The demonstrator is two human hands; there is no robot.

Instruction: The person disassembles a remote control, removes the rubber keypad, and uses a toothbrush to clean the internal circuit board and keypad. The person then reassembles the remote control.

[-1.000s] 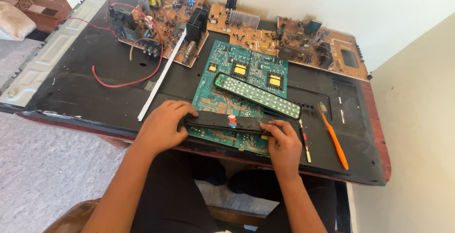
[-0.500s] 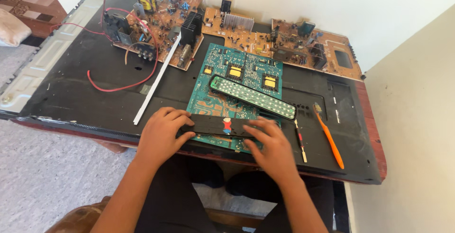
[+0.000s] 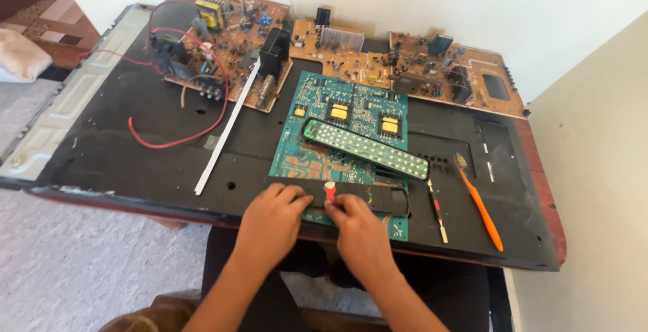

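Observation:
A long black remote-control shell [image 3: 378,197] lies across the near edge of a green circuit board [image 3: 337,136]. My left hand [image 3: 273,220] rests on its left end, fingers curled over it. My right hand [image 3: 358,231] presses on the middle of the shell, fingertips beside a small red button [image 3: 329,187]. Both hands almost touch each other. A green remote keypad board [image 3: 364,148] with rows of pale dots lies diagonally on the circuit board, just beyond my hands.
Everything sits on a large black panel [image 3: 101,150] laid over a table. Brown circuit boards [image 3: 223,42] with red wires [image 3: 169,140] line the far side. A white strip [image 3: 226,129] lies left of the green board. An orange-handled toothbrush [image 3: 480,204] and a thin probe [image 3: 437,210] lie right.
My right hand has slid left along the black shell toward my left hand, and now sits near the red button. The view has shifted slightly lower and closer.

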